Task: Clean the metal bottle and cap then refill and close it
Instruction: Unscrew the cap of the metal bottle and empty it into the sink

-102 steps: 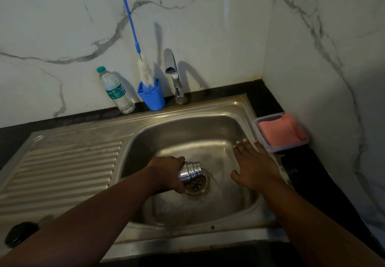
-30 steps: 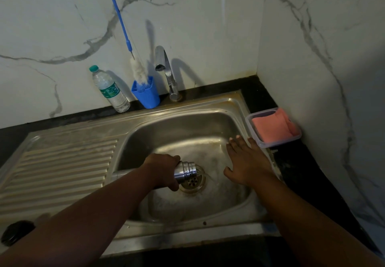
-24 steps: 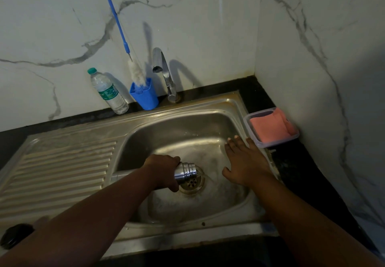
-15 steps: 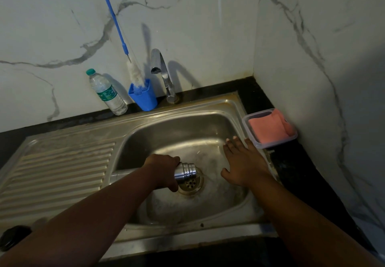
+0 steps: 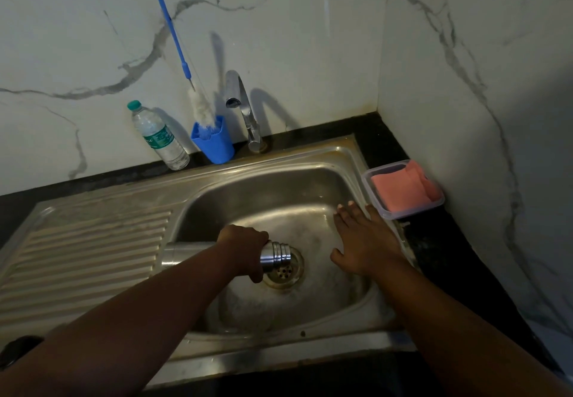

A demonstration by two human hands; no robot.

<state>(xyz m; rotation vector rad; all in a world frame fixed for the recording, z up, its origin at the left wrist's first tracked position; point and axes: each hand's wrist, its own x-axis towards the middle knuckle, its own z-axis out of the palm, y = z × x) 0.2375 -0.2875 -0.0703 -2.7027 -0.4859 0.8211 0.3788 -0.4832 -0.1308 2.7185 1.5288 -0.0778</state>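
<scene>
Steel sink (image 5: pixel 325 176): metal bottle (image 5: pixel 276 255) horizontal, mouth right over drain (image 5: pixel 283 271).

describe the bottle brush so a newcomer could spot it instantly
Start at the tap behind the sink. Just left of it stands a blue cup; the bottle brush leans out of it. Only it has a long blue handle and white bristles.

Single head-worn view, wide-angle, looking forward and steeply down from above the near edge of the sink (image 5: pixel 325 155). Both forearms are entering from the near corners, close under the lens. The frame is taking in the drainboard (image 5: pixel 86 248) at left, the tap (image 5: pixel 245 111) and back wall at far, and the corner wall at right. Edges are bowing slightly. No second view is sharing the scene.
</scene>
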